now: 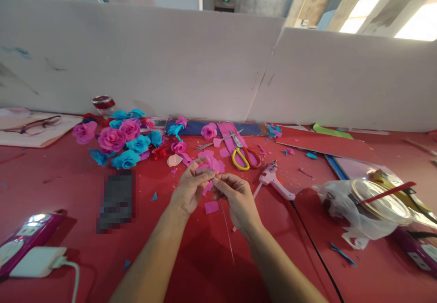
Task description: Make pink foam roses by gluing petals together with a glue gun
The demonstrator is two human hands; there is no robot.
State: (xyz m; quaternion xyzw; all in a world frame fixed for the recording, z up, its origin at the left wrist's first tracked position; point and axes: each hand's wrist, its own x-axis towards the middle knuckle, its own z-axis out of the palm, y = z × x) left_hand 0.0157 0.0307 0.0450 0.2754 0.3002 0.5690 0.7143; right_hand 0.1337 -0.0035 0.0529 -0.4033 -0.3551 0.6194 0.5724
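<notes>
My left hand (pixel 191 182) is closed in a pinch on a pink paper petal (pixel 204 166), just above the table. Against its fingertips press those of my right hand (pixel 237 198), also closed in a pinch. A thin wire (pixel 228 232) runs down from below the right fingertips; whether it joins the petal is hidden by the fingers. Loose pink petals (pixel 217 162) lie behind the hands, and a small pink paper piece (pixel 211 207) rests below them. Beyond are yellow-and-orange-handled scissors (pixel 241 157). Right of my right hand lies a pink glue gun (pixel 277 185).
Pink and blue paper roses (pixel 126 141) cluster at the left, behind a blurred dark rectangle (pixel 118 200). A purple power strip (pixel 37 230) with a white charger (pixel 37 262) sits front left. At right are a plastic bag with a lidded container (pixel 382 200) and the gun's black cord (pixel 316 248).
</notes>
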